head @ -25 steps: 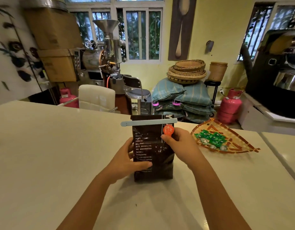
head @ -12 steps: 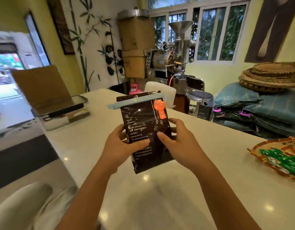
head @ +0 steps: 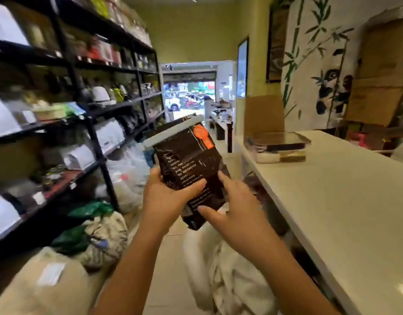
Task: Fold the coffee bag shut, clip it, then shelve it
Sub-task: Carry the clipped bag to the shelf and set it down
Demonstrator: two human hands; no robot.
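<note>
A dark brown coffee bag [head: 187, 162] with white print and an orange sticker is held up in the air at the centre of the head view, tilted to the left. A long pale blue clip [head: 173, 134] runs across its folded top. My left hand [head: 166, 196] grips the bag's lower left side, thumb across the front. My right hand [head: 232, 205] holds the lower right edge with fingers spread along it. A tall black shelf unit [head: 96, 142] full of bags and packets stands to the left.
A white counter [head: 332, 201] runs along the right, with a clear plastic box [head: 277, 147] on its far end. Sacks and plastic bags [head: 98, 228] lie on the floor under the shelves. White cloth [head: 221, 269] sits below my hands. An open doorway lies straight ahead.
The view has swung left from the counter to the aisle with the shelves. The clipped bag has come off the counter and is now carried in both hands in the air.
</note>
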